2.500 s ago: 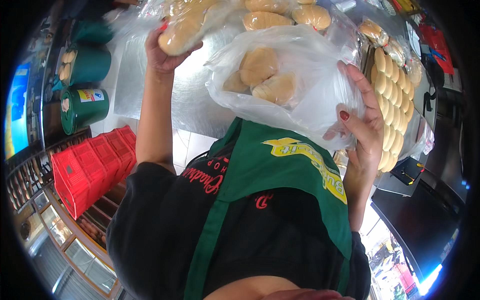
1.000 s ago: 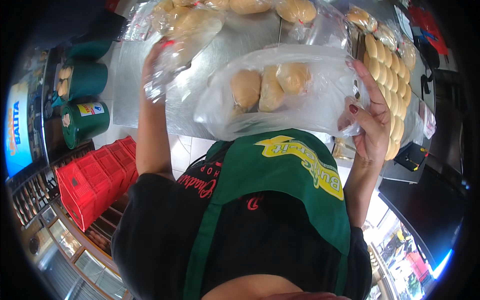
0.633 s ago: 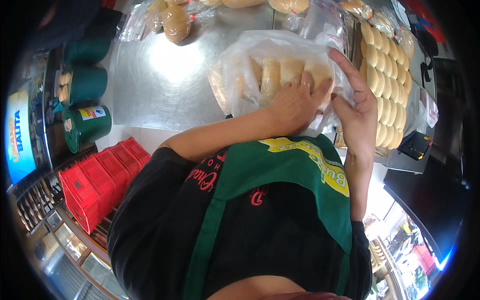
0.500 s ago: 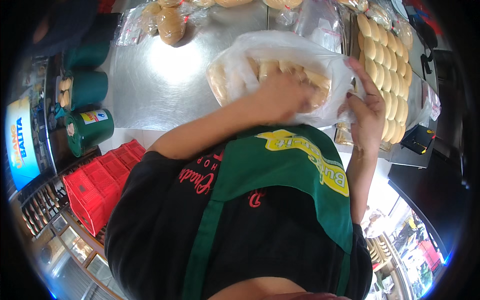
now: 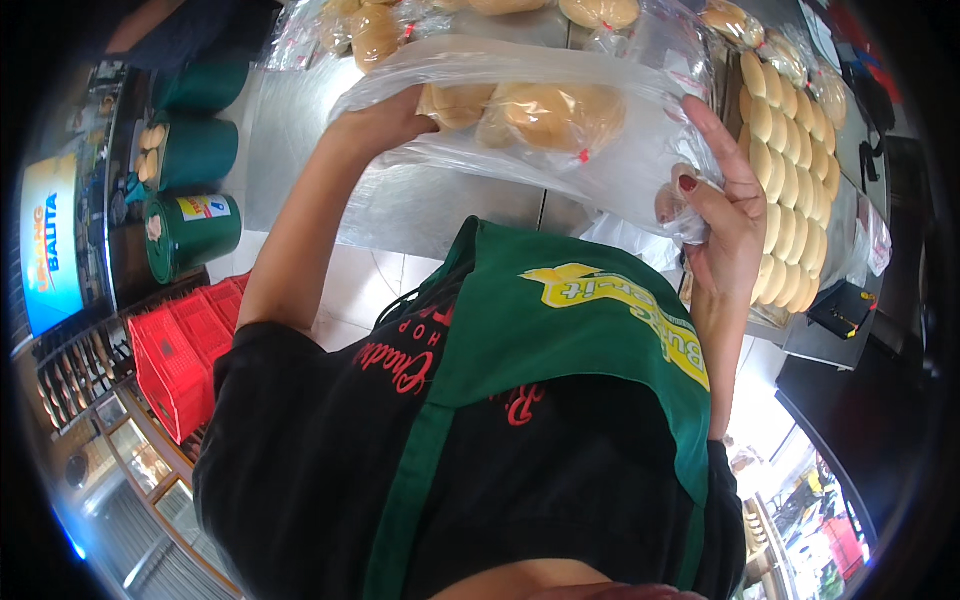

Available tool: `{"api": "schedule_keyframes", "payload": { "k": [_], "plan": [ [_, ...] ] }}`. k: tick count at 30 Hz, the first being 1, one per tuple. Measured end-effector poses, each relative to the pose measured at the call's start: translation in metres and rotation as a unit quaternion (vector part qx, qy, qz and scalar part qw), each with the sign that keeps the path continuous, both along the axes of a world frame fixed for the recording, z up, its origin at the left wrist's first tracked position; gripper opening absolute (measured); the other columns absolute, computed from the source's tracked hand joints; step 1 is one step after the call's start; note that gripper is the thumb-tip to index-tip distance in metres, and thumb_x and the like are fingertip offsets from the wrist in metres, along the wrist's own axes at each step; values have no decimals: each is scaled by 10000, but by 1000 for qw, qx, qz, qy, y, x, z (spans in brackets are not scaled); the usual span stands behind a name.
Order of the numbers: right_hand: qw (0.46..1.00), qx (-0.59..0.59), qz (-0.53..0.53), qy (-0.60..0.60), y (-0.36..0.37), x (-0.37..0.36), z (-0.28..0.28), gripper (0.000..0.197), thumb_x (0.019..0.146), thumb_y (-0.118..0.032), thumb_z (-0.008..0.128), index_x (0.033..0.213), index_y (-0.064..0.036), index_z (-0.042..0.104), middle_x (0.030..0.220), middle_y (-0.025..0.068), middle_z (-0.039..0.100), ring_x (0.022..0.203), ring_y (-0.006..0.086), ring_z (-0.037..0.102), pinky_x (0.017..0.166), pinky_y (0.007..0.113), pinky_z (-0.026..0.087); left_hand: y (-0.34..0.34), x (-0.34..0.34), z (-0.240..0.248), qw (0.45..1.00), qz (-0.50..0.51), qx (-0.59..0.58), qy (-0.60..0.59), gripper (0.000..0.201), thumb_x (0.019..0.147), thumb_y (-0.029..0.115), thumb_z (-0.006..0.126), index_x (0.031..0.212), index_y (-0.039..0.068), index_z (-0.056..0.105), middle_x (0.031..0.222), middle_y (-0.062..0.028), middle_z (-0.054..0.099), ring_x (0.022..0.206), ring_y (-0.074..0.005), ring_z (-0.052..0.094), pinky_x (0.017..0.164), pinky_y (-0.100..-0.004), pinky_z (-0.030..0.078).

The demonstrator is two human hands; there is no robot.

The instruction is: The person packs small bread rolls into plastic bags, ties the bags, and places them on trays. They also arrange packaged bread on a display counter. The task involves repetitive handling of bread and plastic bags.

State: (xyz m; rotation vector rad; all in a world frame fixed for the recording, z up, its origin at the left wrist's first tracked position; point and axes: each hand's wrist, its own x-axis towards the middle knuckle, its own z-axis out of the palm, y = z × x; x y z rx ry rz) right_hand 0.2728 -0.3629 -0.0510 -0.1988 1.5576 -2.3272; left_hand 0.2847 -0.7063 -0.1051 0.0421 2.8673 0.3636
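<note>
A large clear plastic bag point(image 5: 645, 165) is stretched between my two hands above the steel table. My left hand point(image 5: 385, 122) is at its left end, fingers curled into the film and partly hidden, beside some buns point(image 5: 457, 104). Next to these, a bagged bun pack point(image 5: 560, 112) with a red tie shows through the plastic; I cannot tell whether it lies inside the large bag or behind it. At the right end, my right hand point(image 5: 728, 195) grips the gathered film between thumb and fingers, its forefinger stretched along the edge.
Rows of unwrapped buns point(image 5: 790, 180) fill a tray on the right. More bagged bread point(image 5: 376, 38) lies along the far side of the steel table point(image 5: 295, 130). Green bins point(image 5: 195, 235) and red crates point(image 5: 175, 365) stand to the left. A person's arm point(image 5: 145, 25) shows at the upper left.
My left hand has gone from over the buns in the middle to the bag's left end. The bag is now pulled wider and flatter. My right hand keeps its hold.
</note>
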Motion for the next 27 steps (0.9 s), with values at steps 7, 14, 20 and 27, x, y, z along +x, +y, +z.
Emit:
{"api": "schedule_keyframes", "payload": {
  "k": [7, 14, 20, 27],
  "plan": [
    [984, 169, 18, 47, -9, -9, -9, 595, 770, 135, 458, 1352, 31, 520, 1369, 116, 550, 827, 47, 604, 722, 193, 494, 51, -18, -68, 988, -117, -39, 96, 549, 773, 38, 628, 1306, 51, 497, 1112, -228, 622, 1054, -370, 616, 868, -469, 505],
    [984, 177, 22, 20, -3, -10, -9, 626, 760, 138, 456, 1372, 18, 506, 1363, 107, 555, 852, 35, 584, 774, 183, 471, 47, -44, -22, 969, -224, 20, 102, 396, 836, 178, 608, 1204, 46, 548, 1007, -194, 658, 987, -342, 634, 849, -447, 496],
    [994, 88, 48, 54, -26, -8, -5, 642, 745, 145, 454, 1376, 32, 496, 1367, 88, 554, 818, 25, 565, 782, 172, 458, 143, -6, -33, 980, -141, 40, 137, 628, 804, 267, 680, 1374, 159, 441, 1048, -189, 652, 1012, -361, 628, 834, -458, 517],
    [991, 127, -7, 49, -20, -17, 6, 636, 746, 112, 468, 1376, 36, 495, 1412, 87, 517, 1042, 59, 555, 886, 190, 430, 100, -34, -33, 931, -5, 364, -6, 458, 861, 218, 648, 1277, 74, 521, 1079, -145, 659, 996, -283, 655, 859, -389, 530]
  ]
}}
